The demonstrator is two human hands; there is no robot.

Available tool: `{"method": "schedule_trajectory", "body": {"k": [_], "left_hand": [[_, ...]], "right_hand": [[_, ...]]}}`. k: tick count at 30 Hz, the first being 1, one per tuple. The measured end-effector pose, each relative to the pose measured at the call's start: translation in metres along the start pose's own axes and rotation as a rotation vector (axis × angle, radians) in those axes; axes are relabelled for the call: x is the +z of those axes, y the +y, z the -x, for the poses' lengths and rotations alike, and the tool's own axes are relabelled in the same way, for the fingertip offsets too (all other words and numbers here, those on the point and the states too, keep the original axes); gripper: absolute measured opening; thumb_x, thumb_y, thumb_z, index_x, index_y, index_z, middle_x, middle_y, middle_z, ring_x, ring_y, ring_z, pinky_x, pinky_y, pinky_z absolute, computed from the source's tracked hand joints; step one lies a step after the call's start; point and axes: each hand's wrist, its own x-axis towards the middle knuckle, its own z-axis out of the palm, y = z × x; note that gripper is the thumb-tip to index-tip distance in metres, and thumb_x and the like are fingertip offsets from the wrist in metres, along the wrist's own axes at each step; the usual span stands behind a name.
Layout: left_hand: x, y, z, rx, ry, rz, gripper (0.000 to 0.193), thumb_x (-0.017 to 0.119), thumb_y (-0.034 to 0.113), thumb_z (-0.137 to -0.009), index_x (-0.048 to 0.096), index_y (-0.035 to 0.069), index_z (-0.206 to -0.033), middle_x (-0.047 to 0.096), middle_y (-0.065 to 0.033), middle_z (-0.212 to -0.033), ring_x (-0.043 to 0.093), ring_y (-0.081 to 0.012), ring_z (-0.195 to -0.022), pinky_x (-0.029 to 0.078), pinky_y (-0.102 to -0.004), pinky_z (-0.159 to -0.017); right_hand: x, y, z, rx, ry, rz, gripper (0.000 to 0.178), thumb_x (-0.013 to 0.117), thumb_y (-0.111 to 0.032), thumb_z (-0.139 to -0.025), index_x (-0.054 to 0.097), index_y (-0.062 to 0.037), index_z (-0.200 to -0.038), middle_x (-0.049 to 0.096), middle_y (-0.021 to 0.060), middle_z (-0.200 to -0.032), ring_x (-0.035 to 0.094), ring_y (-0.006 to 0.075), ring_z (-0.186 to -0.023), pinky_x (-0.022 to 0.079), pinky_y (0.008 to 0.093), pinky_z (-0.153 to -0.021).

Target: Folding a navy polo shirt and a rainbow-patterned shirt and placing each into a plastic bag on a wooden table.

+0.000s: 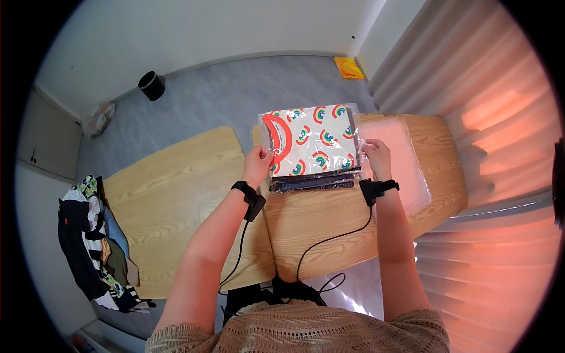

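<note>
A folded white shirt (pixel 306 141) with rainbow prints and a red-orange collar lies inside a clear plastic bag. Beneath it sits a stack of dark bagged garments (pixel 315 183) on the right-hand table. Pinched at the bag's left edge, by the collar, is my left hand (pixel 258 163). On the opposite side my right hand (pixel 377 155) has its fingers closed on the bag's right edge. Both wrists wear black straps with cables. Next to my right hand lies a pile of clear plastic bags (pixel 406 165).
A heap of mixed clothes (pixel 94 247) hangs over the left end of the left wooden table (pixel 188 194). On the floor are a black bin (pixel 152 86), a plastic bag (pixel 99 119) and a yellow package (pixel 349 68). Pale curtains (pixel 488 117) run along the right.
</note>
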Motion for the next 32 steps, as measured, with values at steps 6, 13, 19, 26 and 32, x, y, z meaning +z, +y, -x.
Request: {"method": "schedule_trajectory", "body": {"k": [6, 13, 19, 26, 32], "left_hand": [[-0.009, 0.003, 0.003, 0.023, 0.036, -0.184, 0.026, 0.061, 0.025, -0.086, 0.056, 0.000, -0.090, 0.058, -0.0054, -0.072, 0.054, -0.0137, -0.066, 0.044, -0.0285, -0.061], [-0.122, -0.028, 0.051, 0.148, 0.109, -0.292, 0.014, 0.055, 0.013, -0.087, 0.060, 0.001, -0.091, 0.062, -0.0088, -0.084, 0.059, -0.0195, -0.080, 0.047, -0.0308, -0.070], [-0.276, -0.020, 0.180, 0.213, 0.276, -0.789, 0.010, 0.053, 0.007, -0.082, 0.061, 0.001, -0.085, 0.062, -0.0143, -0.086, 0.057, -0.0321, -0.084, 0.046, -0.0388, -0.074], [-0.436, -0.061, 0.377, -0.088, 0.672, -0.873, 0.012, 0.053, 0.006, -0.081, 0.060, 0.002, -0.090, 0.062, -0.0169, -0.083, 0.059, -0.0341, -0.080, 0.047, -0.0404, -0.070], [-0.525, -0.117, 0.449, -0.316, 0.931, -0.796, 0.019, 0.053, 0.007, -0.082, 0.058, 0.003, -0.099, 0.062, -0.0160, -0.078, 0.059, -0.0332, -0.077, 0.047, -0.0404, -0.069]], "right_hand": [[0.006, -0.002, 0.017, -0.141, 0.295, 0.165, 0.020, 0.059, -0.007, -0.082, 0.058, 0.0034, -0.099, 0.062, 0.0102, -0.081, 0.058, 0.0163, -0.074, 0.047, 0.0280, -0.068], [0.045, -0.049, 0.134, -0.310, -0.132, 0.102, 0.013, 0.056, -0.007, -0.087, 0.060, 0.0018, -0.096, 0.063, 0.0082, -0.084, 0.059, 0.0140, -0.077, 0.046, 0.0256, -0.071], [0.048, -0.077, 0.210, -0.173, -0.352, 0.026, 0.013, 0.054, -0.004, -0.087, 0.061, 0.0007, -0.097, 0.061, 0.0028, -0.080, 0.057, 0.0092, -0.077, 0.045, 0.0214, -0.069], [0.066, -0.095, 0.249, -0.342, -0.272, -0.052, 0.013, 0.052, -0.006, -0.090, 0.060, -0.0001, -0.098, 0.060, 0.0041, -0.080, 0.056, 0.0103, -0.075, 0.043, 0.0219, -0.071], [0.085, -0.127, 0.300, -0.481, -0.270, -0.026, 0.017, 0.047, -0.010, -0.093, 0.060, -0.0008, -0.100, 0.060, 0.0053, -0.084, 0.056, 0.0128, -0.080, 0.043, 0.0250, -0.076]]}}
